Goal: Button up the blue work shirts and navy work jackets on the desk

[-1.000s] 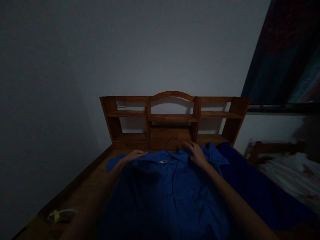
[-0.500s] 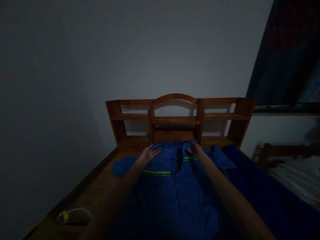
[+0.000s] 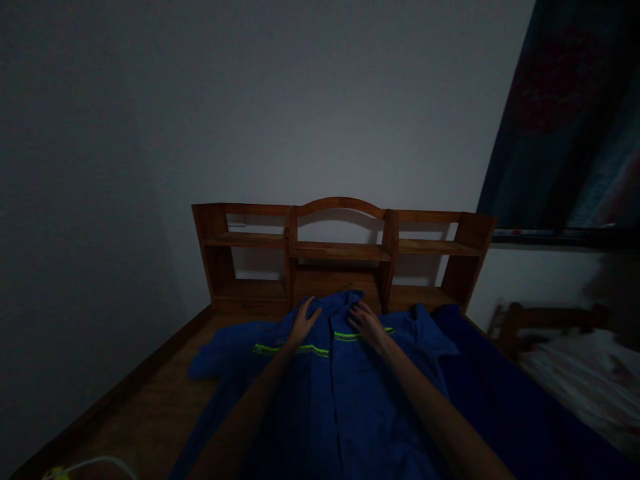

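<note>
A blue work jacket (image 3: 300, 393) lies spread on the bed, front side up, with yellow-green stripes across its chest and the collar toward the headboard. My left hand (image 3: 303, 325) rests on the jacket beside the collar, thumb and fingers apart. On the other side of the front opening, my right hand (image 3: 367, 323) touches the cloth just below the collar (image 3: 345, 299), its fingers spread and slightly bent. One sleeve (image 3: 220, 350) reaches out to the left; the other is folded in at the right. My forearms cover parts of the jacket.
A wooden headboard with shelves (image 3: 340, 251) stands against the wall behind the jacket. Dark blue cloth (image 3: 500, 393) covers the bed's right side. Bare boards (image 3: 150, 407) show at left, near a pale cord (image 3: 107, 460). Another bed frame (image 3: 550, 317) stands at far right.
The collar edge, held stretched between both hands before, now lies folded in. The chest stripes lie more level and the front edges closer together. My right hand has moved left and down.
</note>
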